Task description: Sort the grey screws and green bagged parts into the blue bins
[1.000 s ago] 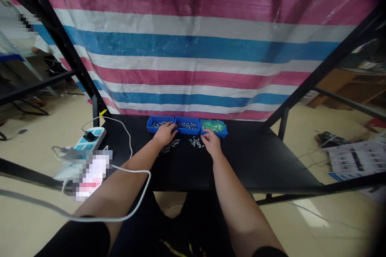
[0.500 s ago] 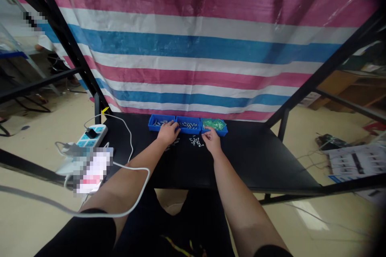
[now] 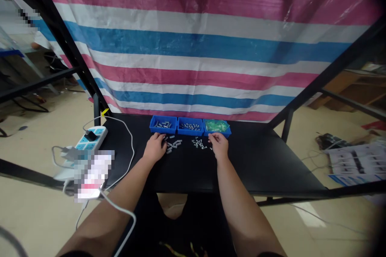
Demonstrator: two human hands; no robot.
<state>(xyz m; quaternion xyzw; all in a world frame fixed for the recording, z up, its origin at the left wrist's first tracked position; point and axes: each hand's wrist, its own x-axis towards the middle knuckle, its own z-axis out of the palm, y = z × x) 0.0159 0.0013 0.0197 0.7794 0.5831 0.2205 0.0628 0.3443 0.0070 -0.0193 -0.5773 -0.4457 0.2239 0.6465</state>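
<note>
Left hand [image 3: 155, 147] and right hand [image 3: 217, 145] have drawn back from the blue bins [image 3: 163, 131] onto the tabletop [image 3: 256, 168], fingers curled, any grip impossible to tell; loose metal fittings [image 3: 174, 145] lie just beside them, where a careless sweep could scatter them.

- tarp [image 3: 193, 48]: horizontal stripes of pink, white and blue, woven texture, glossy sheen
- left tray [image 3: 163, 125], middle tray [image 3: 190, 126], right tray [image 3: 217, 127]: all bright blue
- bag [image 3: 216, 125] in right tray: translucent green
- small parts [image 3: 173, 145] in left and middle trays and on bench: grey to silver
- bench top [image 3: 256, 164] and frame [image 3: 62, 48]: black
- power strip [image 3: 92, 138]: white, blue sockets
- cable [image 3: 129, 156]: white
- tag [image 3: 104, 112] on frame leg: yellow
- floor [image 3: 30, 192]: beige
- papers [image 3: 357, 160] on floor: white, dark print, blue edge
- pixelated patch [image 3: 93, 174]: white and pink blocks
</note>
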